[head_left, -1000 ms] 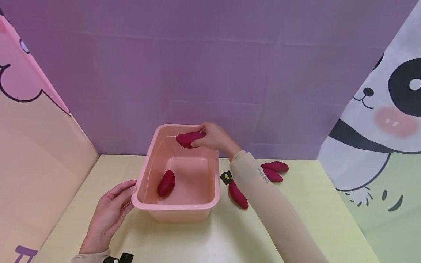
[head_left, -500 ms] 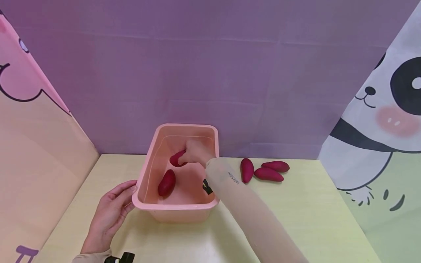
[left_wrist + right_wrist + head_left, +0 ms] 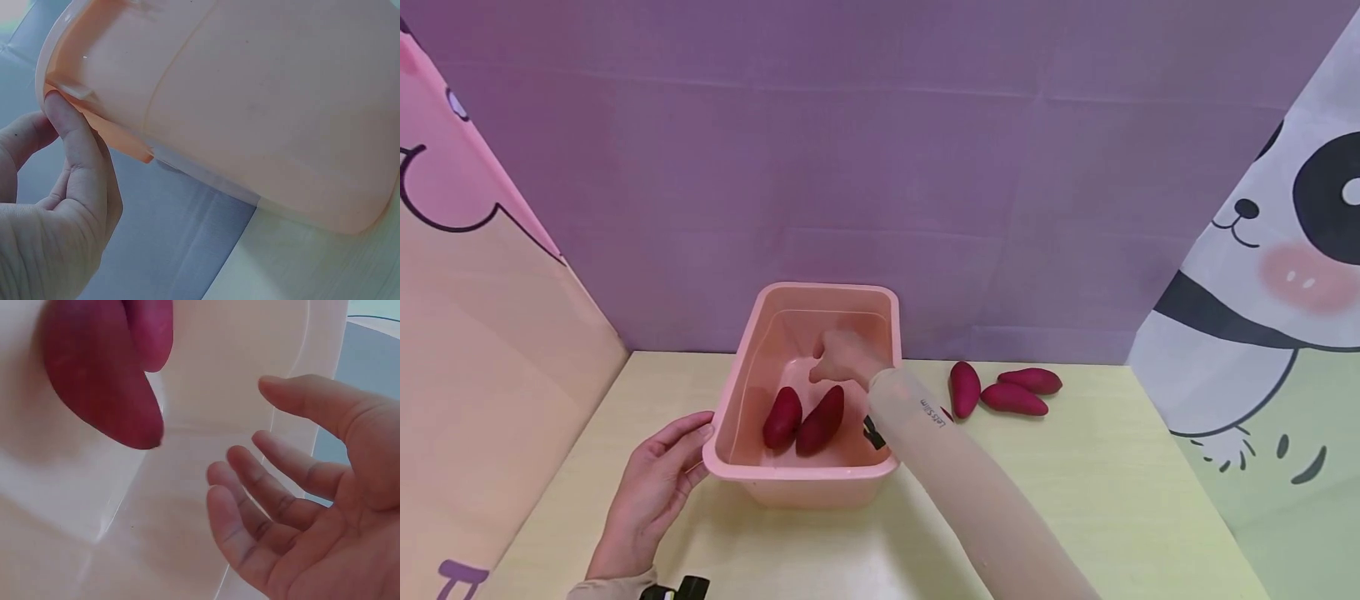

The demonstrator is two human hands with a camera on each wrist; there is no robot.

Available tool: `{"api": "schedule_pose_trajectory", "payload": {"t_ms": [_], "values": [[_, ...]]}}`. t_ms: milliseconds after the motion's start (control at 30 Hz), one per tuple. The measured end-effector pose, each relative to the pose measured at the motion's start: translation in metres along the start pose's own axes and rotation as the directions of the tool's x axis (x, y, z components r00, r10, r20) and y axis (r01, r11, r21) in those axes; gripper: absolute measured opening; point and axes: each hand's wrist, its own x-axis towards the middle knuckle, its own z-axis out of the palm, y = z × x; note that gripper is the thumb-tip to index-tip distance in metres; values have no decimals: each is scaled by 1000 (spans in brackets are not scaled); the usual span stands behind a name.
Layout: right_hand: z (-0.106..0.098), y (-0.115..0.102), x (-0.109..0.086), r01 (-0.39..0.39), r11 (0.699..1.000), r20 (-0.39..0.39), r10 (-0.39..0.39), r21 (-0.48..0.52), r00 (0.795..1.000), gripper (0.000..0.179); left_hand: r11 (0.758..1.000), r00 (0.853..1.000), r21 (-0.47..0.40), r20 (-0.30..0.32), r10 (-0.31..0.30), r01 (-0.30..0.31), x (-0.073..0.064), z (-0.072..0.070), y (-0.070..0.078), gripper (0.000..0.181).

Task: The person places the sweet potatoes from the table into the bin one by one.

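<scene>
A pink plastic bin (image 3: 801, 472) stands on the table in the head view. My left hand (image 3: 651, 483) pinches its rim at the near left corner, fingertips at the edge in the left wrist view. Inside the bin, two red-purple sweet potatoes lie side by side: a left one (image 3: 782, 418) and a longer right one (image 3: 822, 421). My right hand (image 3: 844, 357) is inside the bin, beyond them. The right wrist view shows its fingers (image 3: 284, 509) loosely bent and holding nothing, apart from the nearer sweet potato (image 3: 103, 375).
Several more sweet potatoes (image 3: 965, 390) lie on the table (image 3: 1075, 500) right of the bin, one mostly hidden behind the right sleeve (image 3: 940, 442). A purple cloth (image 3: 880, 167) hangs behind the table, with printed panels (image 3: 1240, 317) at the sides.
My right hand lowered a sweet potato into the bin and let go; it now lies beside the first one. My left hand has stayed at the rim.
</scene>
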Motion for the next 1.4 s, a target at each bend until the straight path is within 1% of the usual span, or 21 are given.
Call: {"api": "schedule_pose_trajectory", "payload": {"t_ms": [133,233,300,400,467,533,600,700,767,867,1000,1100,1200,1333,1400], "values": [[-3,1,-2,65,993,-43,-61,99,997,21,1000,1000,3,-2,4,-4,-1,0,0,26],[-9,0,-3,135,978,-65,-126,161,990,13,1000,1000,-2,-2,5,-5,-1,0,1,26],[-16,-3,-5,174,964,-66,-164,199,984,11,1000,1000,-2,1,5,-5,-1,0,1,26],[-30,-8,-11,204,940,-68,-193,272,979,16,1000,1000,2,-5,5,-5,-1,0,0,26],[-42,-13,-20,227,925,-77,-214,306,974,24,1000,1000,6,-8,0,0,0,1,0,26],[-52,-16,-29,265,910,-104,-245,317,964,27,1000,1000,9,-18,-4,4,0,2,-1,26],[-60,-16,-38,313,898,-131,-286,309,949,27,1000,1000,6,-24,-9,9,0,2,0,26],[-67,-11,-48,375,886,-183,-336,272,924,26,1000,1000,-3,-17,-5,5,0,1,0,26],[-68,-3,-54,395,883,-197,-352,254,915,26,1000,1000,-7,-9,-1,1,0,1,0,26],[-68,11,-67,392,882,-213,-343,261,915,27,1000,1000,0,-4,-3,3,0,2,0,25],[-64,33,-90,380,879,-247,-315,289,916,32,1000,1000,15,-12,-16,17,0,3,0,24],[-60,53,-107,381,878,-300,-294,291,907,35,1000,1000,20,-18,-18,19,0,3,0,23],[-56,74,-123,370,885,-364,-258,283,895,36,1000,1000,21,-17,-17,17,0,3,0,23],[-47,103,-142,329,905,-435,-190,270,880,36,1000,1000,28,-16,-11,11,0,2,-1,25],[-39,117,-150,301,911,-464,-145,281,874,37,999,1000,31,-18,-8,9,0,1,-1,25]]}}
